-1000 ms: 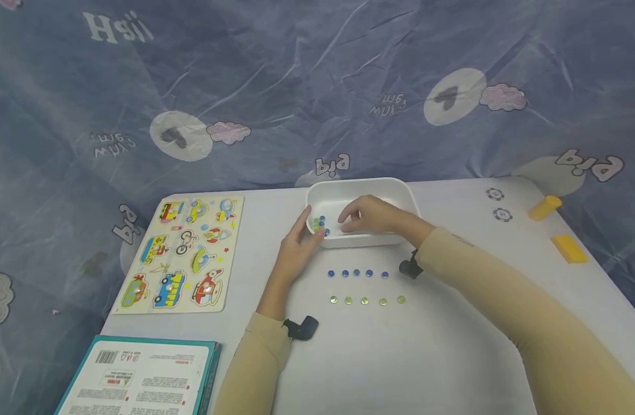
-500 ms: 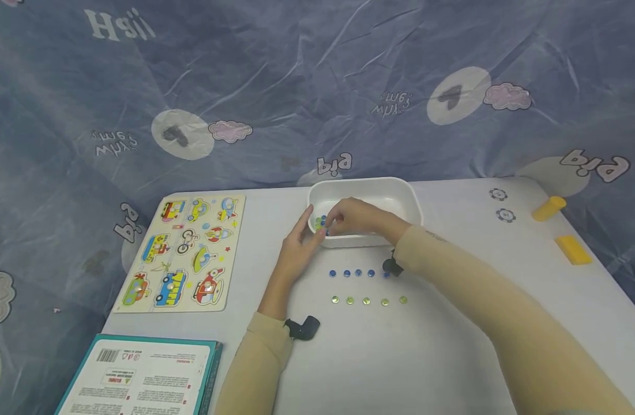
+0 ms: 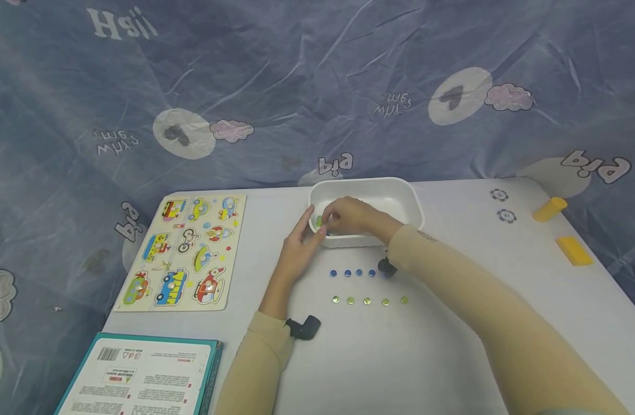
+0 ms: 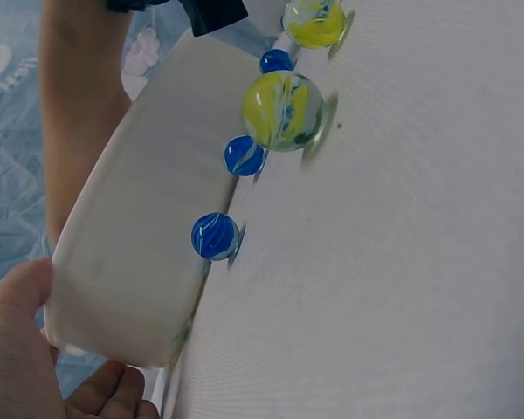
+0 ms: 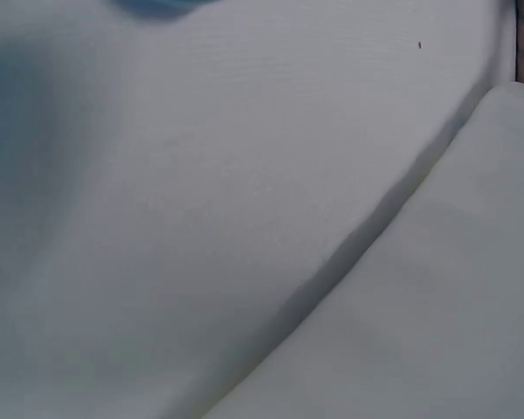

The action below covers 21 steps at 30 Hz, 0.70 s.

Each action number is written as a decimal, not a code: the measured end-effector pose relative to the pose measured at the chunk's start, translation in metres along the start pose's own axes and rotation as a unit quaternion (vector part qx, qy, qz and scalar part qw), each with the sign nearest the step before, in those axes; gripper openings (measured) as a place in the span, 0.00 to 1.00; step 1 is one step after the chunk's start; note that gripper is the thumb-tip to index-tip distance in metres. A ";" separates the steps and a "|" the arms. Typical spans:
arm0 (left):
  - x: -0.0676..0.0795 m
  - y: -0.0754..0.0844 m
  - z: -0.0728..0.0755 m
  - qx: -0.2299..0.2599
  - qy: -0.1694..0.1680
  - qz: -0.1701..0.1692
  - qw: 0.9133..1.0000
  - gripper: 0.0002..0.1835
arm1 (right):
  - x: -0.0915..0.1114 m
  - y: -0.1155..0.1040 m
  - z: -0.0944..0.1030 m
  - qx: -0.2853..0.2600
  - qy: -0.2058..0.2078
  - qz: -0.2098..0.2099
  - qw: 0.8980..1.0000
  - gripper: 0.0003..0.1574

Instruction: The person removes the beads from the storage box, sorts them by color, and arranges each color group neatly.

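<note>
My left hand [image 3: 296, 253] grips the left end of a white plastic tray [image 3: 400, 199], thumb at the rim in the left wrist view. Inside the tray, the curled fingers of my right hand [image 3: 349, 215] are down at the left end, among glass marbles. A few yellow-green marbles [image 3: 319, 221] show beside the fingertips; whether a marble is pinched is hidden. In front of the tray lie a row of blue marbles [image 3: 359, 272] and a nearer row of yellow-green marbles [image 3: 367, 301]. The right wrist view shows mostly the tray's wall [image 5: 472, 288] and tabletop.
A vehicle picture puzzle board [image 3: 179, 253] lies at the left, with a teal-edged box [image 3: 151, 374] nearer to me. At the right are a yellow cylinder [image 3: 549, 209], a yellow block [image 3: 574, 251] and two chip-like discs [image 3: 506, 216]. A patterned blue cloth [image 3: 296, 86] hangs behind the table.
My right hand has moved left inside the tray to the marbles at its left end, its fingers drawing closer together. The left hand has stayed on the tray.
</note>
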<state>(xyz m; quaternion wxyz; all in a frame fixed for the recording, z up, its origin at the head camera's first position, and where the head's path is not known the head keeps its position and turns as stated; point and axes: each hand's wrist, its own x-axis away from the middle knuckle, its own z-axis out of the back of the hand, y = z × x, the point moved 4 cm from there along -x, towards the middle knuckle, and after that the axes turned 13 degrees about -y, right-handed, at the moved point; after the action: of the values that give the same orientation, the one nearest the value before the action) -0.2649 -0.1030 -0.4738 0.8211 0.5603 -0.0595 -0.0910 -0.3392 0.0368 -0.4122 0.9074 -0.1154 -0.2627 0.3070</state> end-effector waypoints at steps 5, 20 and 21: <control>0.000 0.000 0.000 -0.003 -0.003 -0.006 1.000 0.34 | -0.002 -0.005 0.002 0.005 -0.001 0.007 1.000 0.16; 0.001 0.000 0.000 -0.008 -0.005 0.002 1.000 0.35 | -0.006 -0.011 0.000 0.002 -0.003 0.000 1.000 0.17; 0.001 0.000 0.001 -0.010 -0.005 0.003 1.000 0.35 | -0.005 -0.010 0.001 0.004 0.002 0.004 1.000 0.17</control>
<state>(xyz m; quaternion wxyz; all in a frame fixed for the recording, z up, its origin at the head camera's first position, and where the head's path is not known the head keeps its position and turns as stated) -0.2642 -0.1038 -0.4734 0.8269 0.5510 -0.0645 -0.0919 -0.3377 0.0259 -0.4091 0.9069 -0.1138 -0.2597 0.3118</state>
